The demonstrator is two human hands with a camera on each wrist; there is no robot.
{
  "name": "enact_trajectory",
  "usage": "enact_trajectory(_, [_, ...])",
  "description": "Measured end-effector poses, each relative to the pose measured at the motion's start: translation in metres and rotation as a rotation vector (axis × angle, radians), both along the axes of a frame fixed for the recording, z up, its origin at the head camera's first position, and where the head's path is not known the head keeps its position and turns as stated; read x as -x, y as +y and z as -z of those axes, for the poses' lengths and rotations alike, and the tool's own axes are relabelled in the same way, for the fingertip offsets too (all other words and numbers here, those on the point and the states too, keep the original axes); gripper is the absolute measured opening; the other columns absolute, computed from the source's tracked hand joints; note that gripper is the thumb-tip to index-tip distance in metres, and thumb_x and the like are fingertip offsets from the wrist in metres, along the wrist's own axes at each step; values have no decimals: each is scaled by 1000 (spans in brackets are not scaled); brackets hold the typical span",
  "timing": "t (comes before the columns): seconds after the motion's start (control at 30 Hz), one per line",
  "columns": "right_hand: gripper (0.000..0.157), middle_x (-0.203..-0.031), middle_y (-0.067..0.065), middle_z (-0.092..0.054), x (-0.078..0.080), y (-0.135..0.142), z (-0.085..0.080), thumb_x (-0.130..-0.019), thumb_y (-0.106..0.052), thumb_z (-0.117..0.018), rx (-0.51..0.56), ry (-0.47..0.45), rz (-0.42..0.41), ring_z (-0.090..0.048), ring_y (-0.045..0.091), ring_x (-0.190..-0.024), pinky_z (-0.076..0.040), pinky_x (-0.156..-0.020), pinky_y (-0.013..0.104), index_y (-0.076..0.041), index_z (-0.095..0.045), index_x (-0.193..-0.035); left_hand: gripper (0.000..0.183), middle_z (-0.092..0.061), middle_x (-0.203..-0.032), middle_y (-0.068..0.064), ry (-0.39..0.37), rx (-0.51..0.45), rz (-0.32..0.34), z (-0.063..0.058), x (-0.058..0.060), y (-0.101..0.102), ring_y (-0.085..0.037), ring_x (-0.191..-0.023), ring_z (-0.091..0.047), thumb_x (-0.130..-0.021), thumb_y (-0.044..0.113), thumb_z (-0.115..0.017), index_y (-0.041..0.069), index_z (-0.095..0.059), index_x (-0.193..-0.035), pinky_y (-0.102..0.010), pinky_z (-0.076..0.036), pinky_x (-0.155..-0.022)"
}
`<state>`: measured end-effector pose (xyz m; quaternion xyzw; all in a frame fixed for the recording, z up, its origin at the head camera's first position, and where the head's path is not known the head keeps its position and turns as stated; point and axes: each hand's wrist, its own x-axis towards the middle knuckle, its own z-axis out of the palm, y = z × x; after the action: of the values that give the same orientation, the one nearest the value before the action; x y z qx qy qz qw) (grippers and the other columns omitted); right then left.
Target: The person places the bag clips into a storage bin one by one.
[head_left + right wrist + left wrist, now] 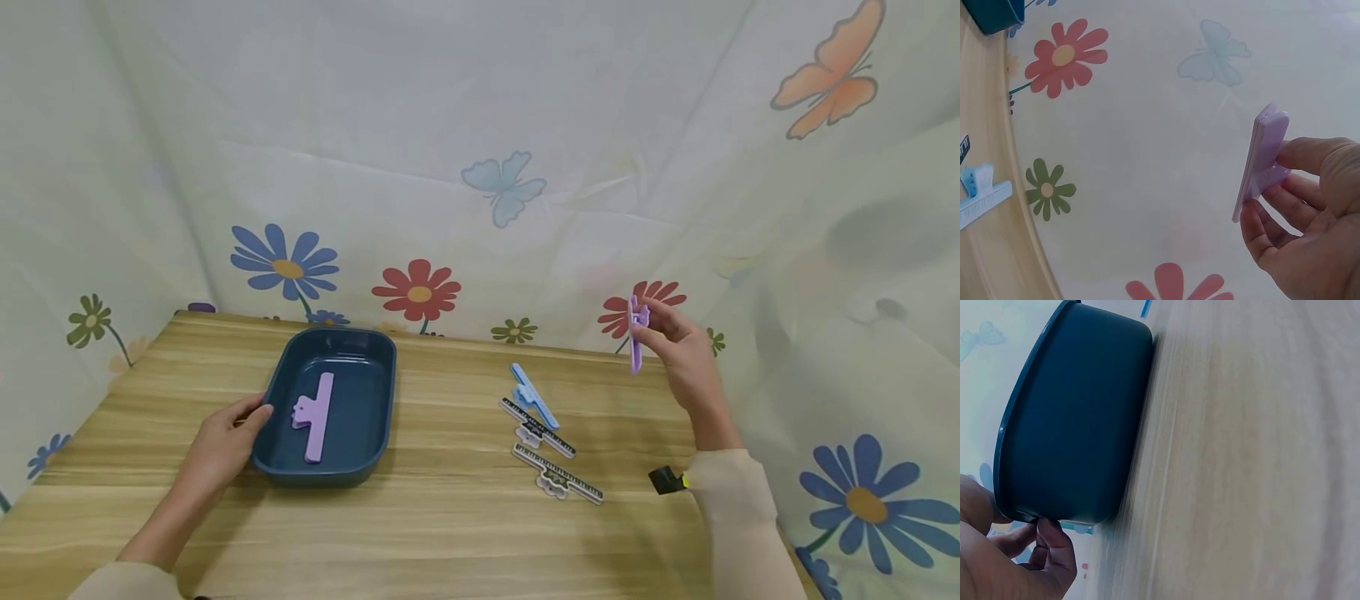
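My left hand (227, 437) grips the left rim of a dark blue rectangular tray (378, 408) with thumb and fingers. Inside it lies one purple bag clip (320, 417). On the right, my right hand (678, 350) pinches a second purple bag clip (636, 337) above the table, near the back edge. That clip (1261, 162) also shows between thumb and fingers in the right wrist view. Between tray and right hand lie a blue clip (536, 396) and two black-and-white clips (538, 427), one of them (558, 473) closer to me.
Everything stands on a wood-grain table (450, 533). A cloth backdrop (420, 200) printed with flowers and butterflies rises behind it and at both sides. A small black object (664, 480) is at the right sleeve's cuff.
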<state>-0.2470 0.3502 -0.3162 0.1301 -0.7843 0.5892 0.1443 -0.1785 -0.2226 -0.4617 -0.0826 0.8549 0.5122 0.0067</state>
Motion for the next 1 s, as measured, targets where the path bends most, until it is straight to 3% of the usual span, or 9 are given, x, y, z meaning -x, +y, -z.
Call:
enact_trajectory(0.27, [57, -116, 3, -65, -3, -1, -9, -100, -14, -71, -46, -9, 22, -60, 15, -106, -49, -92, 15, 5, -50, -148, 64, -42, -147, -38, 27, 11, 1, 1, 0, 0, -48, -126, -46, -112, 39, -41, -9, -35, -155, -60, -39, -103])
enact_trajectory(0.5, [59, -118, 2, -64, -6, -1, -15, -99, -17, -72, -70, -24, 36, -60, 14, -108, -48, -93, 14, 3, -49, -150, 67, -34, -154, -39, -11, 6, 12, -1, -1, 0, -51, -133, -40, -112, 41, -38, -8, -31, -157, -67, -34, -109])
enact_trajectory(1.0, [58, -120, 3, -65, -6, 2, -14, -99, -14, -72, -19, -16, 13, -62, 13, -110, -48, -94, 14, 6, -50, -148, 68, -31, -156, -39, -4, 5, 19, 0, 0, 0, -53, -138, -36, -112, 42, -38, -9, -31, -157, -68, -32, -110])
